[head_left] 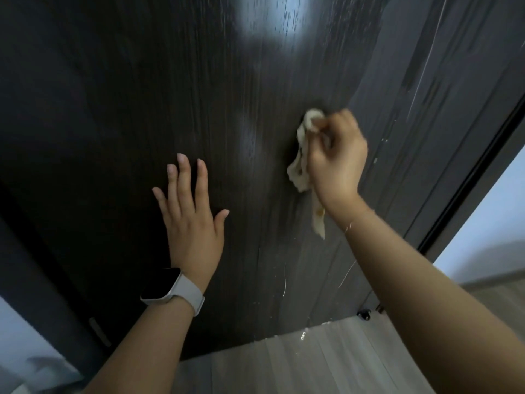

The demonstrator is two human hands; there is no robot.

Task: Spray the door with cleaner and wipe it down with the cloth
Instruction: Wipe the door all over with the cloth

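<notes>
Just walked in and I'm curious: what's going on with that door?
A person is cleaning a dark wood-grain door. Their right hand grips a bunched pale cloth against the door, one end hanging loose. The left hand, a watch on its wrist, lies flat on the door with fingers spread. Thin wet runs streak the door's lower right, and small drops dot the floor at its foot. No spray bottle is in view.

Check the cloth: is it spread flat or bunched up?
Bunched. The right hand grips the cloth in a wad against the door, a tail hanging below.
</notes>
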